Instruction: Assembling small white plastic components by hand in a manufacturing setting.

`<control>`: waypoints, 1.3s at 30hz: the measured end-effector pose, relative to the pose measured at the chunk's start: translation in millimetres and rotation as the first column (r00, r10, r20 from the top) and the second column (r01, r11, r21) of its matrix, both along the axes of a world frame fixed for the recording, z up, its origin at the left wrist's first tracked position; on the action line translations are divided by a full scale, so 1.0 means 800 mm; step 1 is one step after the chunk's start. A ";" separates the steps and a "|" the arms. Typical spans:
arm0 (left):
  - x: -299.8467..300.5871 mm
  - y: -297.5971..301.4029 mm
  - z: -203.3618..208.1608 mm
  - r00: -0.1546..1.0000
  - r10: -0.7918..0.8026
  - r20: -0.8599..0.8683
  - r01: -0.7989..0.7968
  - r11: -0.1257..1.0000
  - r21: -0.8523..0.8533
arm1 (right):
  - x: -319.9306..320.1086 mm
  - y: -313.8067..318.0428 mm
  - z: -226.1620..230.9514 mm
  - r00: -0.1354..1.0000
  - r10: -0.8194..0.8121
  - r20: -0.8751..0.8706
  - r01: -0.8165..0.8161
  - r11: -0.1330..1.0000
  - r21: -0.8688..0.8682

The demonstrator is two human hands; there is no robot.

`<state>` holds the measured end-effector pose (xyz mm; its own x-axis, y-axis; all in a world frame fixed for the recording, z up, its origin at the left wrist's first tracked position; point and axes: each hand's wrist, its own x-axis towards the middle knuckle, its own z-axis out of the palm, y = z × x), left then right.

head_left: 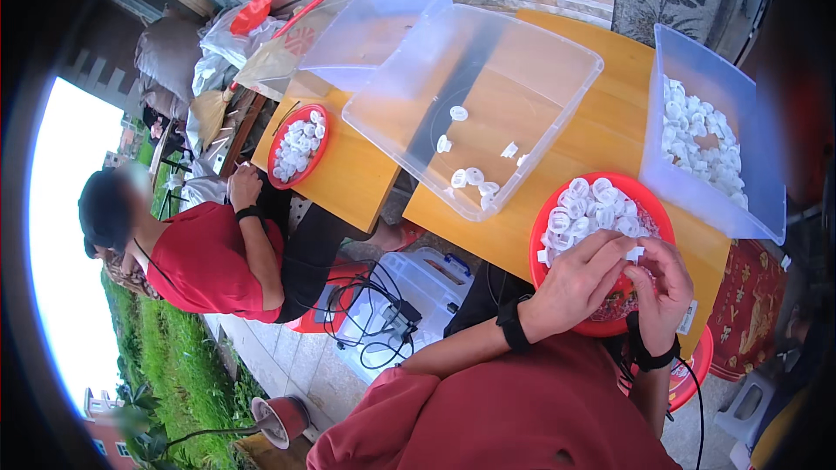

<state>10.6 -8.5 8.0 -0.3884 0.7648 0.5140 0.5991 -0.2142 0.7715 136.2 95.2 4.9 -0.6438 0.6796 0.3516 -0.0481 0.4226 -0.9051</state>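
Observation:
Over a red basin, my left hand and my right hand meet, fingertips pinched around one small white plastic cap. My fingers hide part of it. Many similar white caps are heaped in the basin's left and far side, with tiny clear or pinkish bits along its right side. Both wrists wear a black band. Beyond the basin, a clear plastic bin has several loose white caps on its floor. To the right, another clear bin contains a large pile of white caps.
A person in a red shirt sits at the left, hands by a smaller red basin of white pieces. Black cables lie over a lidded clear box below the wooden table. A red stool stands beneath its right end.

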 end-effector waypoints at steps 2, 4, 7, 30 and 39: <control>-0.002 -0.004 0.002 1.000 -0.009 -0.009 0.009 1.000 0.009 | -0.001 -0.002 0.002 0.999 0.030 -0.012 -0.030 1.000 -0.003; -0.004 -0.007 0.000 1.000 0.022 -0.018 -0.022 1.000 0.001 | -0.003 -0.004 -0.004 1.000 0.013 -0.011 -0.013 0.999 0.029; -0.003 -0.006 -0.003 0.997 0.036 -0.062 -0.031 0.997 0.076 | 0.003 -0.008 -0.005 1.000 -0.019 0.014 0.018 1.000 0.012; 0.011 -0.044 0.005 0.994 0.079 0.074 -0.085 0.993 0.085 | 0.005 -0.016 -0.024 0.992 0.121 -0.041 -0.126 0.981 -0.147; 0.011 -0.040 -0.001 0.992 0.039 0.121 -0.054 0.991 0.126 | 0.003 -0.020 -0.017 0.993 0.112 -0.038 -0.116 0.982 -0.149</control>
